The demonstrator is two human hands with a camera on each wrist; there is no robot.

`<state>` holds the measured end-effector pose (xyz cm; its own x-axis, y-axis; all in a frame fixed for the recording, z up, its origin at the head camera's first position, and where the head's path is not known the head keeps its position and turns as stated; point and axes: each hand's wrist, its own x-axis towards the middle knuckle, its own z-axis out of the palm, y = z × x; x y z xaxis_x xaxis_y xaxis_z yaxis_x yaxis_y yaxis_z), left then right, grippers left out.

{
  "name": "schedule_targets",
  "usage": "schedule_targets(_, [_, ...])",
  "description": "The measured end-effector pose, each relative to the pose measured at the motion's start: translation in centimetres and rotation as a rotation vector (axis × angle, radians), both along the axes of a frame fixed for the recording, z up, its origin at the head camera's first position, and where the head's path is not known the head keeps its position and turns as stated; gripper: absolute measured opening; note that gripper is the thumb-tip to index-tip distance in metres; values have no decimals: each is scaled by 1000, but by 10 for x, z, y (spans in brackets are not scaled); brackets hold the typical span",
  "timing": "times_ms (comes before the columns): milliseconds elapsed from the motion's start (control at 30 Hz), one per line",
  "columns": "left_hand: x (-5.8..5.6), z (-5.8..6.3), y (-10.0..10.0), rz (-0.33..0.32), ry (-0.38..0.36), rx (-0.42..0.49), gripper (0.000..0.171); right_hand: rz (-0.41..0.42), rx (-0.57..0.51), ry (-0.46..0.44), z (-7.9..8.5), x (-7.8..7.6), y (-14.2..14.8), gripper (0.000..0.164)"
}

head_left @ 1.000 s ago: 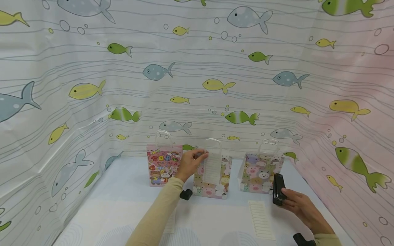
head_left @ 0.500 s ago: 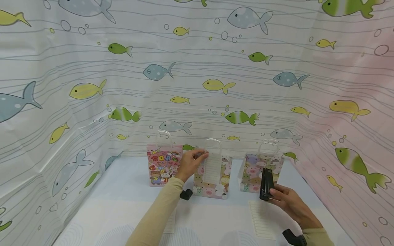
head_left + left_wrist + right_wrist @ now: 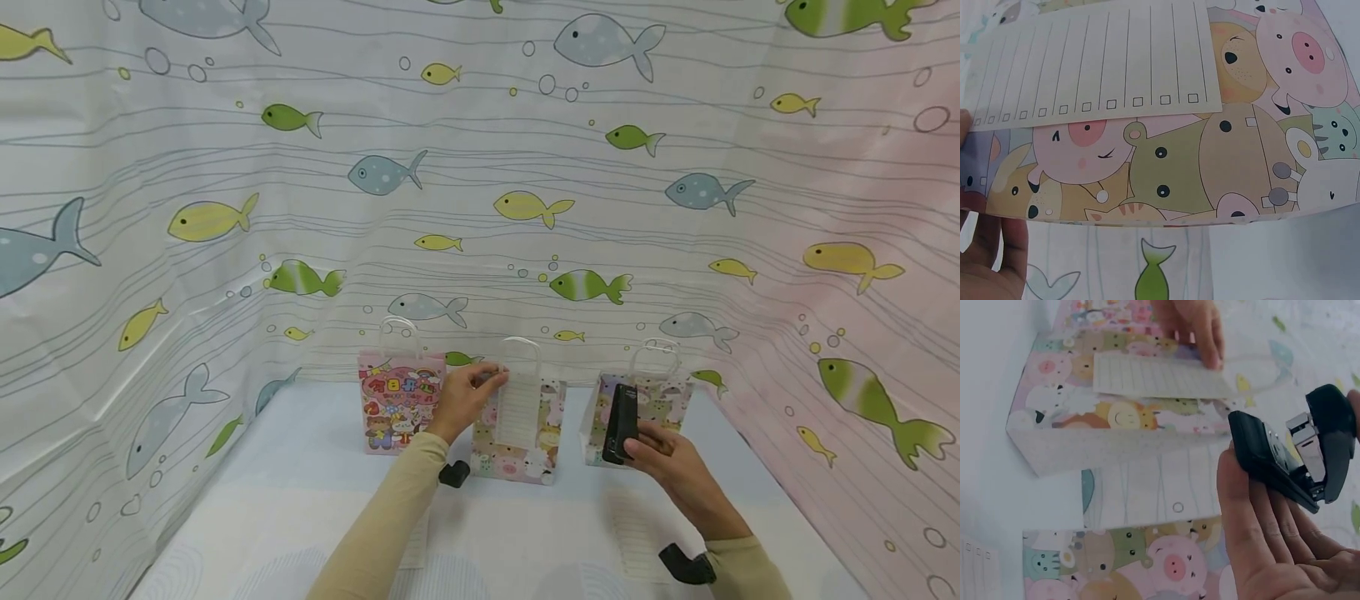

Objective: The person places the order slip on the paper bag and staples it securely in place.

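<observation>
My left hand pinches the top of a ruled checklist slip at the upper edge of the middle animal-print gift bag. The slip lies flat over the bag's front, its small checkboxes plain in the left wrist view. A black stapler is held up in my right hand, in front of the right animal-print gift bag. In the right wrist view, the fingers support the stapler's base, and its two arms stand apart toward the middle bag.
A pink cartoon gift bag stands at the left, partly behind my left hand. One ruled slip lies on the table at the right; another is partly hidden by my left sleeve. Fish-print sheeting rises behind and at the sides.
My right hand has carried the stapler leftward and slightly up, from the right bag's right edge to its left part. My left hand and the slip have stayed in place.
</observation>
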<state>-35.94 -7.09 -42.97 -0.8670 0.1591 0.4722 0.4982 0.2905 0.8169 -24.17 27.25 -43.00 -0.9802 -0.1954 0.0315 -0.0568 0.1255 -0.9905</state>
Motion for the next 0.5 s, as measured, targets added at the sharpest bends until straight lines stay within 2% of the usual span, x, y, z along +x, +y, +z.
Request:
schedule_targets(200, [1, -1, 0, -4, 1, 1, 26, -25, 148, 66, 11, -6, -12, 79])
schedule_targets(333, [0, -1, 0, -4, -3, 0, 26, -55, 175, 108, 18, -12, -21, 78])
schedule_targets(500, [0, -1, 1, 1, 3, 4, 26, -62, 136, 152, 28, -21, -34, 74])
